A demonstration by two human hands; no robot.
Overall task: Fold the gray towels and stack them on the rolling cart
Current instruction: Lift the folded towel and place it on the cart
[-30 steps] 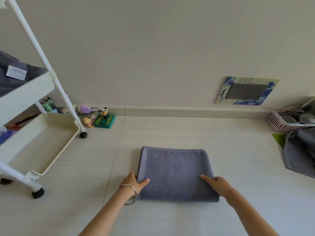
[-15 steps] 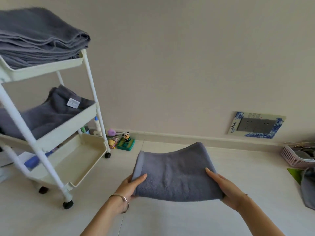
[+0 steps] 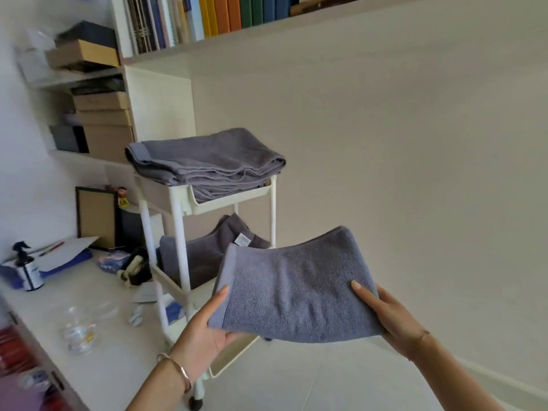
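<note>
I hold a folded gray towel (image 3: 299,289) in the air between both hands, sagging a little in the middle. My left hand (image 3: 207,324) grips its left edge, thumb on top. My right hand (image 3: 388,315) grips its right edge the same way. Behind and to the left stands the white rolling cart (image 3: 178,229). A stack of folded gray towels (image 3: 204,161) fills its top tray, and another gray towel (image 3: 207,253) with a white label lies in the middle tray. The held towel hides part of the lower cart.
A low white ledge (image 3: 98,348) runs along the left with a spray bottle (image 3: 28,271), papers and a clear glass item (image 3: 78,330). Shelves with boxes (image 3: 100,114) and books (image 3: 207,16) stand behind the cart. A bare wall is on the right.
The towel has been lifted off the floor and carried up and toward the cart. My view has swung left and upward, so the cart's top tray now sits near centre.
</note>
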